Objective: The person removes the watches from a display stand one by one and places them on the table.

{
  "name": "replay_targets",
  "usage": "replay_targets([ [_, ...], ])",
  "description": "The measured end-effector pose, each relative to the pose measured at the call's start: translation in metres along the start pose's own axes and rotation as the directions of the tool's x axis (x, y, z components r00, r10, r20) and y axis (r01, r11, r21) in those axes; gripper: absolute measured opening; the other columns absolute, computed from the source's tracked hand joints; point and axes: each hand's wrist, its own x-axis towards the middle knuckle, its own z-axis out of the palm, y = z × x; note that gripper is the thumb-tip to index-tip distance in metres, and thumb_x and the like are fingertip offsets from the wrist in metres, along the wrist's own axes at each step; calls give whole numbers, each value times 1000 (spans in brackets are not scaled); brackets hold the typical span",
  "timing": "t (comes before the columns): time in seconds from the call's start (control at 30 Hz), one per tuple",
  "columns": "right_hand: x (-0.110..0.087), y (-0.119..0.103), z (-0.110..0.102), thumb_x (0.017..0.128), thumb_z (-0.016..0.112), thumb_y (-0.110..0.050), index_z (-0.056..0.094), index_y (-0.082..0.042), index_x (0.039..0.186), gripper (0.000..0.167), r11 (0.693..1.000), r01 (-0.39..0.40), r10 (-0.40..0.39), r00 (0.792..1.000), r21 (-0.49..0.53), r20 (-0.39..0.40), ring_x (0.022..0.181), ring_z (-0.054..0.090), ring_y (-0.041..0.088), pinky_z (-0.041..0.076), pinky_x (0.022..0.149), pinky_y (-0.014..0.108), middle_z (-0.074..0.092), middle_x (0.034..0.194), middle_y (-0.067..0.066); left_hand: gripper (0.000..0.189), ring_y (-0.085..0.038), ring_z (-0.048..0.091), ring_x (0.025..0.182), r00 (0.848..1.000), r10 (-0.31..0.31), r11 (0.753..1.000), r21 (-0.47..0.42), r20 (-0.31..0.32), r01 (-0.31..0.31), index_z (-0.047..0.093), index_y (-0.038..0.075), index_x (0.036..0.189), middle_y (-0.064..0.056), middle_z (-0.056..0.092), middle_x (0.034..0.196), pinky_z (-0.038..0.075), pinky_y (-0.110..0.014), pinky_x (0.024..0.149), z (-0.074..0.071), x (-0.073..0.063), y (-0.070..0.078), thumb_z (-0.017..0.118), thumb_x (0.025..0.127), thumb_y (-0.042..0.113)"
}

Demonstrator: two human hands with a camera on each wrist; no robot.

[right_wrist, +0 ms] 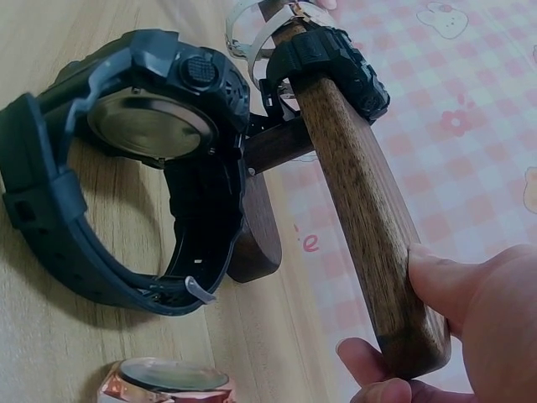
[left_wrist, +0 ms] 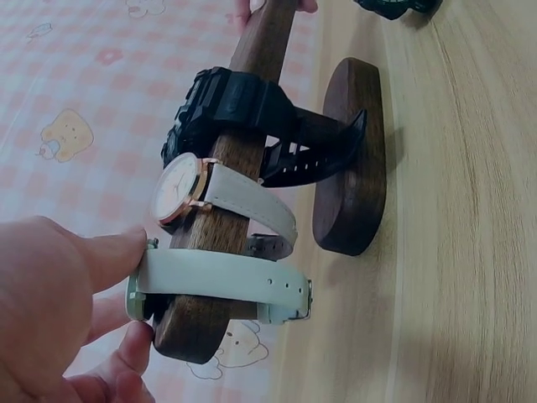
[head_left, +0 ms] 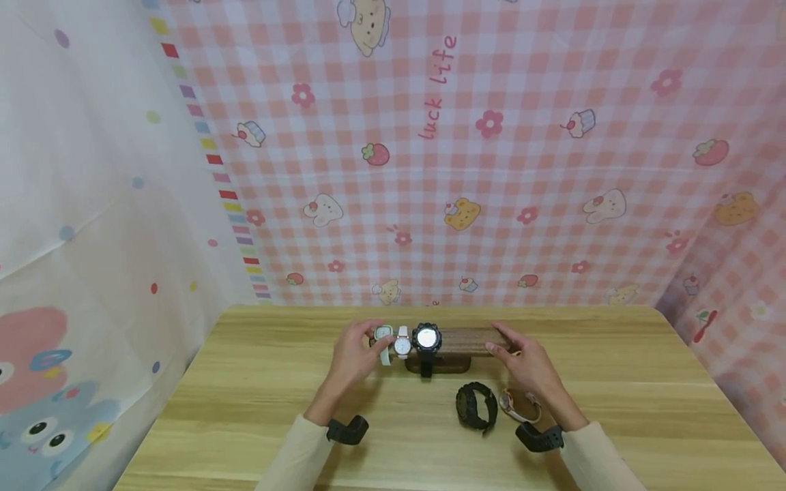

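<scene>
A dark wooden watch stand (head_left: 471,342) has a crossbar raised on a rounded base (left_wrist: 352,168). Strapped round the bar's left end is a mint-green watch (left_wrist: 210,274); beside it come a white-strapped watch with a rose-gold case (left_wrist: 250,198) and a bulky black watch (head_left: 426,337). My left hand (head_left: 354,356) pinches the mint-green watch's case between thumb and fingers. At the bar's bare right end, my right hand (head_left: 533,367) grips the wood, thumb on one face and fingers on the other, as the right wrist view shows.
A second black watch (head_left: 467,407) stands on its side on the wooden table (head_left: 245,409), in front of the stand. Right of it lies a rose-gold watch with a light strap (head_left: 506,402), near my right forearm. Behind the table hangs a pink checked cloth (head_left: 393,184).
</scene>
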Motion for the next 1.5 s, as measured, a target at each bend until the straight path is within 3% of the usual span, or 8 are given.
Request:
replay_targets([
  [0.2,-2,-2,0,96,66,-28,48,-12,147,57,1000,9,-9,1000,4,8,72,51,17,42,52,28,64,95,12,35,-22,54,86,1000,0,1000,-17,22,0,69,5,119,-5,60,92,42,-34,72,-4,0,-3,73,90,24],
  [0.33,-2,-2,0,96,66,-28,48,-13,147,56,1000,-4,4,1000,8,5,72,52,17,42,53,28,64,96,13,35,-27,55,89,999,-24,999,-37,49,25,68,6,120,-7,60,96,42,-33,72,-8,0,-4,72,91,23],
  [0.63,-1,1,1,96,66,-29,49,-14,147,56,1000,-4,4,1000,-1,2,73,52,17,42,52,28,64,94,11,31,-15,47,73,995,-40,996,-79,87,47,67,8,121,-6,62,96,40,-29,64,-14,2,-12,70,93,23],
  [0.9,0,2,1,96,66,-29,49,-14,147,56,1000,5,-5,1000,-2,-5,71,51,18,41,51,28,64,93,11,30,-18,53,84,991,-83,987,-129,104,96,66,11,121,-7,65,102,43,-31,71,-17,0,-17,69,94,23],
  [1.07,0,1,1,96,66,-30,48,-14,147,56,1000,-4,4,1000,2,-2,69,51,17,41,50,27,64,93,11,33,-16,45,70,990,-110,975,-186,83,124,65,8,121,-6,66,93,36,-26,60,-19,-1,-22,72,91,19],
  [1.27,-1,-1,0,97,65,-30,49,-12,147,56,1000,1,-1,1000,-7,-7,70,52,16,41,51,27,65,92,11,30,-13,42,68,990,-131,957,-254,44,138,67,10,115,-2,64,84,33,-22,58,-18,-6,-27,77,87,14],
  [1.5,-1,-1,1,96,66,-27,49,-13,147,55,1000,1,-1,1000,0,-6,69,52,17,41,50,26,65,91,11,31,-11,42,67,994,-107,959,-265,-18,99,69,8,114,-1,64,81,32,-20,58,-19,-10,-30,78,86,14],
])
